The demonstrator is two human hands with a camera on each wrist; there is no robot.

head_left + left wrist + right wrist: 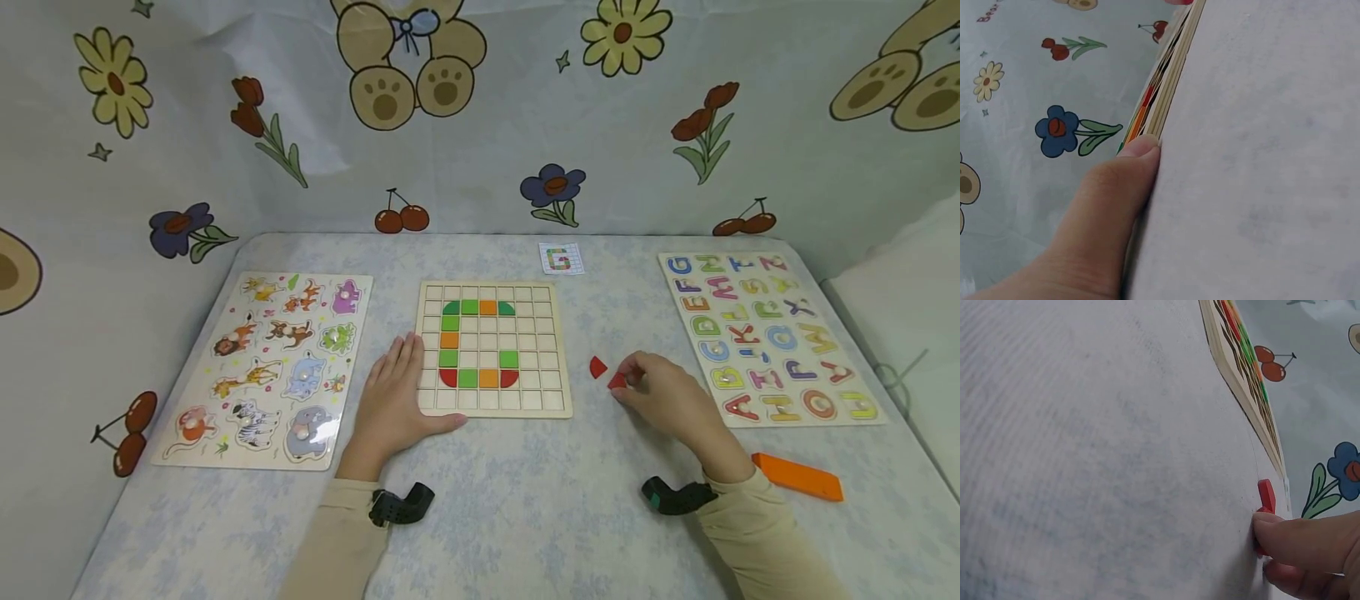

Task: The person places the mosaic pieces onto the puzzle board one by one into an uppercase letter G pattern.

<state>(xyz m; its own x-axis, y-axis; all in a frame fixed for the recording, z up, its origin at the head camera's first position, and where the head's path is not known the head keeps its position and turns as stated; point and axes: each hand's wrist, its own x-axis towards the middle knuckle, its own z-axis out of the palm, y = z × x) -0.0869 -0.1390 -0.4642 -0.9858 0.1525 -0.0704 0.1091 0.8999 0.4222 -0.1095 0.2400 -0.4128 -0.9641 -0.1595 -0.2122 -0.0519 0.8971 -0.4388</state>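
A square wooden grid board (547, 358) lies at the middle of the table, with green, orange and red pieces set in a shape like a G or open C. My left hand (393, 400) rests at its lower left corner, fingers straight along the left side and thumb (1141, 147) against the near edge. To the right of the board, my right hand (667, 396) pinches a red piece (617, 381) between thumb and fingers, close to the tabletop. Much of that piece is covered. Beside it lies another red piece (597, 367), a quarter circle.
An animal puzzle board (255, 350) lies on the left, a letter puzzle board (765, 383) on the right. Behind the grid board is a small pattern card (561, 259). An orange bar-shaped object (798, 477) lies by the right wrist. A printed cloth (480, 158) hangs behind the table.
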